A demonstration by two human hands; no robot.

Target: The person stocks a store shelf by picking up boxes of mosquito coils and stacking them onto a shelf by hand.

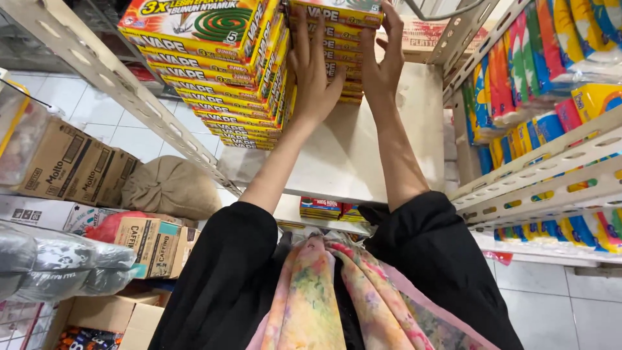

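Observation:
Both my arms reach up to a white shelf board point(350, 155). My left hand point(312, 71) and my right hand point(383, 61) clasp the two sides of a stack of flat yellow-and-red boxes point(340, 48), fingers spread along its edges. A taller stack of the same flat boxes point(217, 71), with a green coil picture on top, stands right beside it on the left. My black sleeves and a flowered scarf point(337, 291) fill the bottom of the view.
Slotted metal shelf posts point(123, 91) run along the left. Right-hand shelves point(538, 168) hold colourful packets point(551, 45). Brown cartons point(71, 165), a tan sack point(172, 188) and wrapped bundles point(58, 262) sit on the tiled floor at left. More small boxes point(321, 207) lie on a lower shelf.

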